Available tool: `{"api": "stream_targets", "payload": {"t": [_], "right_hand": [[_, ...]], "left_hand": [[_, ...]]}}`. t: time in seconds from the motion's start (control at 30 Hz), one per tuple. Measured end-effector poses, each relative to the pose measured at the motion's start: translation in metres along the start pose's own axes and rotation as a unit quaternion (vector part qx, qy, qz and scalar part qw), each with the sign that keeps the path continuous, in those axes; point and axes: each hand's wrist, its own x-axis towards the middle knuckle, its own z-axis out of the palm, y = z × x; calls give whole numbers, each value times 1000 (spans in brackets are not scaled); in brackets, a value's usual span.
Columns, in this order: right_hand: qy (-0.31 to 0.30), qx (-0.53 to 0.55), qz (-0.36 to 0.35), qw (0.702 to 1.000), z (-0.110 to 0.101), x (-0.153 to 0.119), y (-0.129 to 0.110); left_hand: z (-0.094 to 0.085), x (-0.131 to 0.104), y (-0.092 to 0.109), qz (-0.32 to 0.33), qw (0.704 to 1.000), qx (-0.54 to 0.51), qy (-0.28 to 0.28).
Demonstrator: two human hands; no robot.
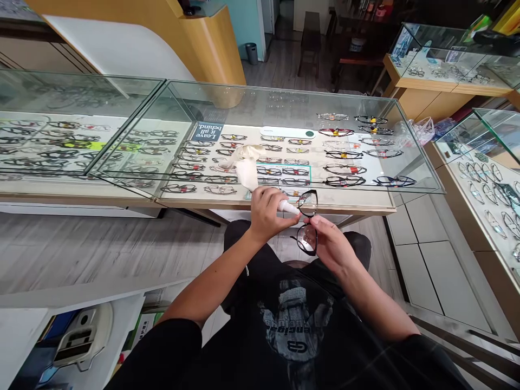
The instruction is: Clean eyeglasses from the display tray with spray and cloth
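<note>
1. Black-framed glasses [307, 204] hang near the display case's edge [357, 202], the right hand's grip [333, 244] pinching them midway.
2. Left hand's grip [266, 215] wraps a white bottle [288, 207], tip close to the glasses.

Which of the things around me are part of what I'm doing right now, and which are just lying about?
In use:
white bottle, in your left hand
black-framed glasses, in your right hand
probably the pale cloth, near your left hand

Just lying about:
spectacle frames in the glass case
dark bin
bench
</note>
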Motion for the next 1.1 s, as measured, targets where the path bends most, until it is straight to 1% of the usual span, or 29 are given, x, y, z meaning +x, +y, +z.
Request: {"api": "stream_targets", "payload": {"t": [0.1, 0.17, 0.4, 0.5, 0.6, 0.7, 0.8, 0.97, 1.1], "right_hand": [[-4, 13, 9, 1000, 4, -1, 5], [-7, 15, 12, 1000, 4, -1, 7], [0, 1, 11, 1000, 4, 1, 10], [-2, 0, 7, 1000, 3, 1, 10], [6, 2, -16, 1000, 1, 3, 6], [27, 6, -45, 999, -2, 7, 1], [42, 10, -58, 997, -3, 13, -1], [45, 17, -48, 998, 0, 17, 4], [38, 21, -42, 998, 3, 15, 4]], "left_hand": [[7, 2, 4, 34, 998, 2, 55], [10, 4, 6, 41, 997, -1, 68], [13, 5, 4, 7, 1000, -4, 17], [10, 4, 4, -13, 1000, -8, -7], [6, 0, 7, -21, 999, -15, -19], [3, -7, 12, -9, 999, -31, -20], [0, -15, 18, 5, 999, -43, -5], [-1, -18, 24, 21, 998, -63, -4], [-3, -16, 23, 23, 996, -91, -9]]}}
